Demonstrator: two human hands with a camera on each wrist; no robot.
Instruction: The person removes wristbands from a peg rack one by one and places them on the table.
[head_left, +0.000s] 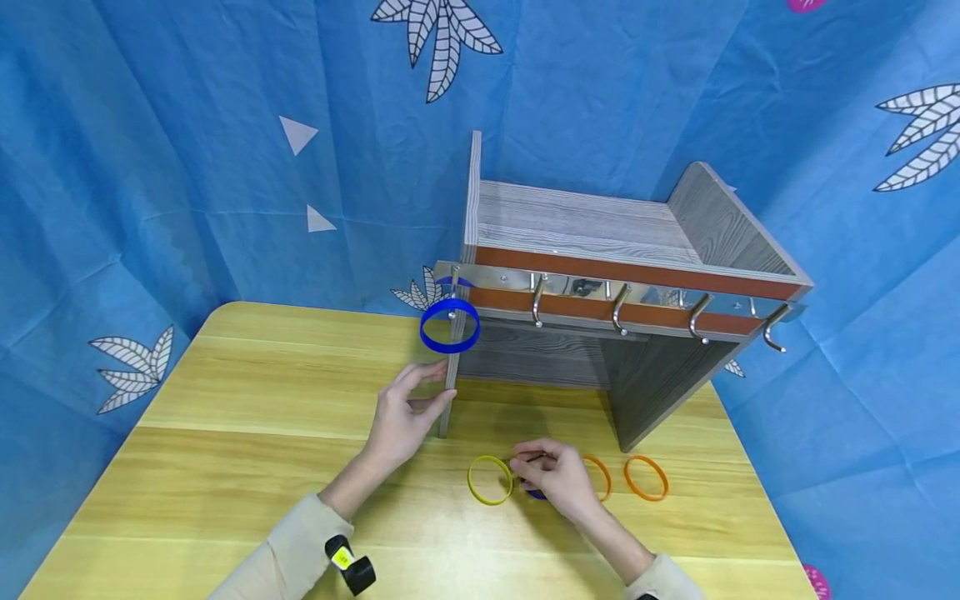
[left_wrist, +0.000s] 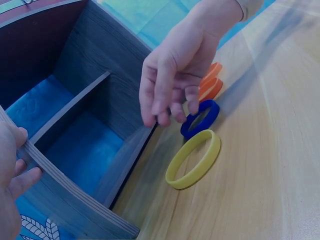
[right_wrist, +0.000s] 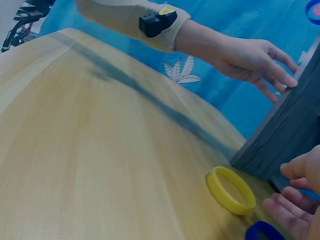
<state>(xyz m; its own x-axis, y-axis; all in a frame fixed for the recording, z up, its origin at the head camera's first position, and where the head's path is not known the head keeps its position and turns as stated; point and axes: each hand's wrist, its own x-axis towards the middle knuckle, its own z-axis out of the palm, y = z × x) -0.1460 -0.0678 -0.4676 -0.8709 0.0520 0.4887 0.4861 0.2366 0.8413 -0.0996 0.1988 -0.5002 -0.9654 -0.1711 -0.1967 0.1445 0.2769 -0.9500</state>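
Note:
My left hand (head_left: pixel 401 417) grips the front edge of the grey wooden rack's left side panel (left_wrist: pixel 75 200), low down. Above it, a blue wristband (head_left: pixel 450 327) hangs from the leftmost metal hook. My right hand (head_left: pixel 558 479) hovers just over another blue wristband (left_wrist: pixel 200 120) on the table, its fingers loosely bent and holding nothing. This band is partly hidden by the hand in the head view. To its left lies a yellow wristband (head_left: pixel 490 480). Two orange wristbands lie to the right, the nearer one (head_left: pixel 597 477) partly covered by my right hand, the other (head_left: pixel 647 478) fully visible.
The rack's metal hook strip (head_left: pixel 585 287) carries several hooks that jut toward me. The rack's right side panel (head_left: pixel 660 392) stands on the light wooden table (head_left: pixel 262 433). A blue patterned cloth (head_left: pixel 225 150) hangs behind the table.

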